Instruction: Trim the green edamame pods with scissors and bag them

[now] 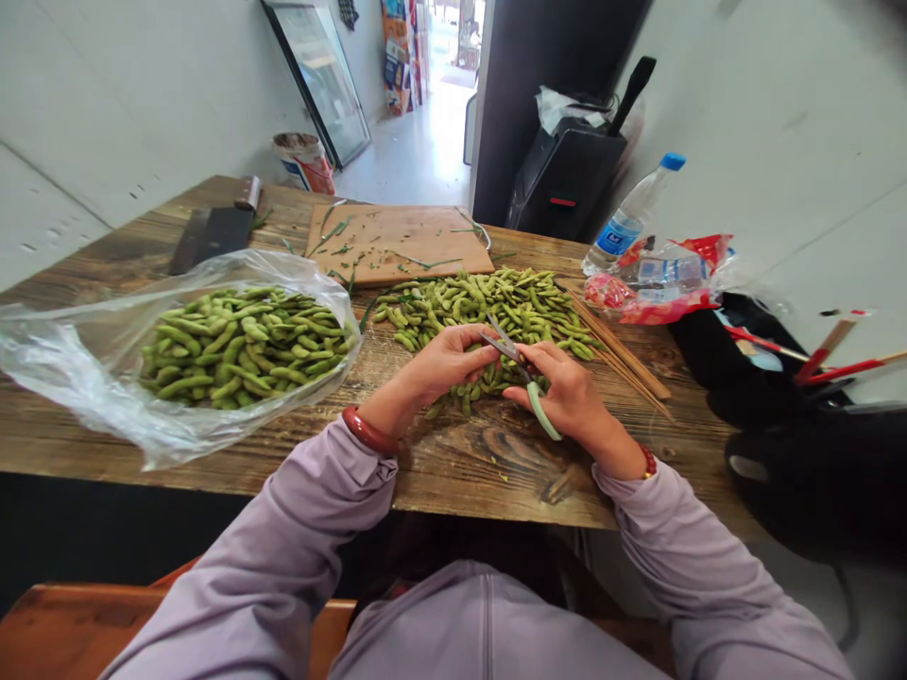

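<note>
My right hand is closed around a pair of scissors with pale green handles. The blades point up and left, parted a little, and reach the fingertips of my left hand. Those fingers are pinched together; whatever they hold is hidden. Beneath and beyond both hands a loose heap of green edamame pods lies on the wooden table. To the left, more edamame pods fill a clear plastic bag whose mouth is spread wide.
A wooden cutting board with green scraps is behind the heap. A cleaver lies at the far left. On the right are bamboo sticks, a water bottle, red plastic packaging and a black container.
</note>
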A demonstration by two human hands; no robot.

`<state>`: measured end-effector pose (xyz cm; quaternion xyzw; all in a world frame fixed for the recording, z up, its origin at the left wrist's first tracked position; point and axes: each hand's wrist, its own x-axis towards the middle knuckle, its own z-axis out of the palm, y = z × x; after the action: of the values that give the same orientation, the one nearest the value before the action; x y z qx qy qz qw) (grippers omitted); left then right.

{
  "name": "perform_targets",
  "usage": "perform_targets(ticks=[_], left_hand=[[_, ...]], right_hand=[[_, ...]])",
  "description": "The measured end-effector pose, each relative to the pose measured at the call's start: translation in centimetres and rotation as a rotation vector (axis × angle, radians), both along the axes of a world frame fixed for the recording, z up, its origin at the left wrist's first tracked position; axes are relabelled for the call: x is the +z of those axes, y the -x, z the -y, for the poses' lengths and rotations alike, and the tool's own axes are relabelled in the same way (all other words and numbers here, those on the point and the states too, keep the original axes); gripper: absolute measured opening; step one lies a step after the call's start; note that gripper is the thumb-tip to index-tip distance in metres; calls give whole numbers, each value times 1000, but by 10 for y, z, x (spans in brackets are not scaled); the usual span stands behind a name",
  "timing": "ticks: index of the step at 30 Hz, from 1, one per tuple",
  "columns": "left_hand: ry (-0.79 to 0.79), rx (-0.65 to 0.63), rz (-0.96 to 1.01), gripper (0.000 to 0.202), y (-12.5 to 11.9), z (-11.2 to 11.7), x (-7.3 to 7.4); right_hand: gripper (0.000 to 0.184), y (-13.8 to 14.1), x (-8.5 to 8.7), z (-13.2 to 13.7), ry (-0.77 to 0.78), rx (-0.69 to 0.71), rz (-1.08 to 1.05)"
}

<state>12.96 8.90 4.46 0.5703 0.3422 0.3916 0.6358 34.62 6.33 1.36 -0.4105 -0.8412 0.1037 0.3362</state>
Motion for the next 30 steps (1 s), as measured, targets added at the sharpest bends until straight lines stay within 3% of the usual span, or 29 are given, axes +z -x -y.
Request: perform_targets(ticks=[7,20,30], left_hand=[[-90,13,-109,30,-3,-1,-5],[24,-15,-41,36,-3,2,-2],[17,1,-73,31,4,-1,2]], right_hand=[[58,-1,-1,-1,-25,50,21],[46,0,-2,1,-62,-8,77],[42,0,1,1,-18,-10,79]])
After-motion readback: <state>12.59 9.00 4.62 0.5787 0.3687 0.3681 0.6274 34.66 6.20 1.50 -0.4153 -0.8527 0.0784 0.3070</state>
